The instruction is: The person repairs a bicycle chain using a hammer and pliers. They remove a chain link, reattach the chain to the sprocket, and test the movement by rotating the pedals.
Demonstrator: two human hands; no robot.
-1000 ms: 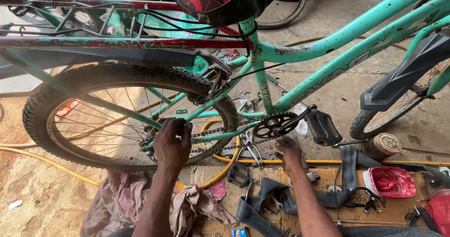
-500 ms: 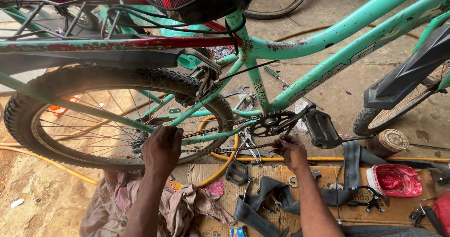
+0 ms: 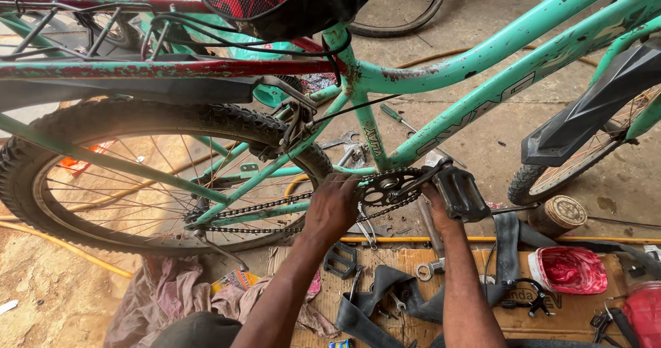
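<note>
With the left hand (image 3: 335, 207) closed over the chain (image 3: 265, 205) just left of the chainring (image 3: 389, 186) and the right hand (image 3: 435, 198) gripping the crank by the black pedal (image 3: 460, 193), seat links on teeth before turning slowly.

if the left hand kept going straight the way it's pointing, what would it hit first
The left hand points up and slightly right, already at the chain beside the chainring. Going straight on, it would probably meet the teal chainstay just above first, then the seat tube, though depth is hard to judge.
</note>
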